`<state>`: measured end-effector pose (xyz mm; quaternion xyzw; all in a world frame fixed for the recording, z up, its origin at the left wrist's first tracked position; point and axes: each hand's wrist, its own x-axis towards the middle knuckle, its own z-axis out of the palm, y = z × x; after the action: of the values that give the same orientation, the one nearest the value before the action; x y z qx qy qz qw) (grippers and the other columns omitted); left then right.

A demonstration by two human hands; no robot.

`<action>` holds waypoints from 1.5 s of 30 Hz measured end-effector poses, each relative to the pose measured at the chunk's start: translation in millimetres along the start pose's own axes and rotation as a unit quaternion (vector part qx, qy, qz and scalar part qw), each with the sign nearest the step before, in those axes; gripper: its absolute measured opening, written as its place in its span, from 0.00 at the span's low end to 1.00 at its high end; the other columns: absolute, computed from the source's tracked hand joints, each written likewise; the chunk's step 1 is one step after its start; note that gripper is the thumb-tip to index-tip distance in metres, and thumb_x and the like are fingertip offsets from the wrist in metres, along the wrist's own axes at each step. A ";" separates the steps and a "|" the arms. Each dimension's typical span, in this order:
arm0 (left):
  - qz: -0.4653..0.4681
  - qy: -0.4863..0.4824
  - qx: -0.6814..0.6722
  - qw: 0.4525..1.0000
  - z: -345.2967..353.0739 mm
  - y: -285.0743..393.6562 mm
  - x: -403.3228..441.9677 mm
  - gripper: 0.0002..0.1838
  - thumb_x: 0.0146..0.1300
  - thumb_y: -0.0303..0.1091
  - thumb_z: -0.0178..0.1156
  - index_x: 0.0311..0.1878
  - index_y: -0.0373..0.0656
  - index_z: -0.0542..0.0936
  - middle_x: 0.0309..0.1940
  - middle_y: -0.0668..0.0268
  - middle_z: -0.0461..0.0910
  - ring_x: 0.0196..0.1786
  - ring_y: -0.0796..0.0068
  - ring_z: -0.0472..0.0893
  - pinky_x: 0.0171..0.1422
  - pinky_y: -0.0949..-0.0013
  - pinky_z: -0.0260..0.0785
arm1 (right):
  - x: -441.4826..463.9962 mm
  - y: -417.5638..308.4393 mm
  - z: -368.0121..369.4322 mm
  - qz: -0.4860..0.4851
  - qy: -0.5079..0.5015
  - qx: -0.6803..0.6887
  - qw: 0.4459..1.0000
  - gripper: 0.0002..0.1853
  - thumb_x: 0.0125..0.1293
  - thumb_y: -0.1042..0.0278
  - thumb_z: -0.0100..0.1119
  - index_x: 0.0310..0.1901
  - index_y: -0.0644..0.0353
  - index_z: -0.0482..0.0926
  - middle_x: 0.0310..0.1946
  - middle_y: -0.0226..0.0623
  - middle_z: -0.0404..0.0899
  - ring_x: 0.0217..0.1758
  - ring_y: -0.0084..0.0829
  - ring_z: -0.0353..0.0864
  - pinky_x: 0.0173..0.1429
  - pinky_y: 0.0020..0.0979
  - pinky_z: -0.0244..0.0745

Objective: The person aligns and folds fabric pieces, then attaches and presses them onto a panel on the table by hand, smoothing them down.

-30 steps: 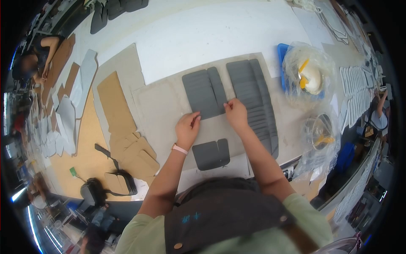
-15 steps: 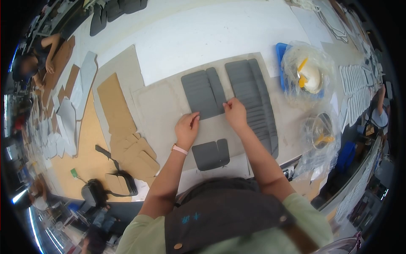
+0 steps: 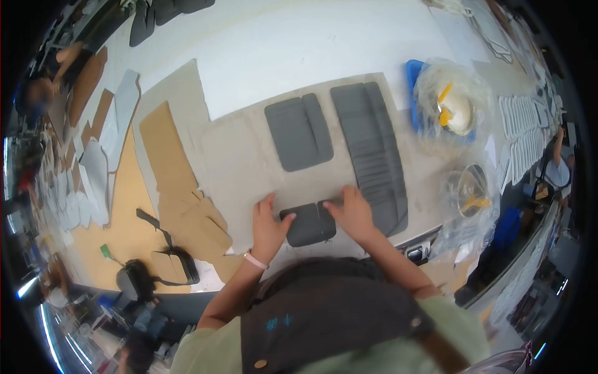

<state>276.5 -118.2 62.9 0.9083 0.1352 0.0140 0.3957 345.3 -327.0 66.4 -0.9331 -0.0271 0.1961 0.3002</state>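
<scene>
A small dark grey padded piece [image 3: 311, 225] lies near the front edge of the table, between my two hands. My left hand [image 3: 269, 228] is at its left side, thumb and fingers apart, the thumb tip by the piece's edge. At its upper right corner is my right hand [image 3: 351, 215], with its fingers spread and its thumb at the edge. Farther back lies a medium grey padded piece [image 3: 299, 132], untouched. A long grey padded piece with ribbed folds [image 3: 372, 156] lies to the right of it.
Brown card pieces [image 3: 168, 149] lie on the left, with a black bag [image 3: 134, 280] nearer the front. On the right are a blue tray [image 3: 413, 93], a plastic-covered bowl of white paste [image 3: 458, 112] and a clear tub [image 3: 471, 187]. Other people sit at both far sides.
Both hands have moved from the front edge of the medium grey piece toward me, to the small piece. Their fingers have opened. The small piece appears slightly shifted.
</scene>
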 end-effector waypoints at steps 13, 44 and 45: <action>0.018 -0.017 0.133 0.991 5.8 12.2 -42.5 0.32 0.51 0.23 0.64 0.61 0.38 0.65 0.38 0.56 0.74 0.42 0.56 0.77 0.48 0.58 0.69 | -55.1 6.6 18.6 0.074 -0.134 0.005 0.988 0.13 0.56 0.62 0.64 0.30 0.63 0.74 0.31 0.45 0.77 0.37 0.45 0.78 0.40 0.43 0.73; -0.025 0.012 -0.105 0.994 25.4 1.7 95.3 0.10 0.64 0.31 0.59 0.47 0.41 0.81 0.32 0.59 0.80 0.31 0.67 0.77 0.39 0.68 0.70 | 85.4 -2.1 5.7 0.050 0.052 0.331 0.941 0.15 0.61 0.77 0.59 0.48 0.64 0.70 0.25 0.33 0.75 0.24 0.21 0.75 0.31 0.23 0.70; -0.033 0.009 -0.113 0.993 27.9 0.3 94.5 0.11 0.64 0.32 0.59 0.47 0.41 0.81 0.31 0.59 0.80 0.31 0.67 0.77 0.38 0.69 0.70 | 85.1 0.2 9.2 0.043 0.057 0.298 0.952 0.15 0.61 0.77 0.59 0.49 0.64 0.70 0.24 0.32 0.75 0.23 0.22 0.76 0.30 0.24 0.70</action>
<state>371.3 -114.1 36.2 0.8525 0.1658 0.0246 0.4951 420.1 -307.8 29.7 -0.8111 0.0902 0.1540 0.5571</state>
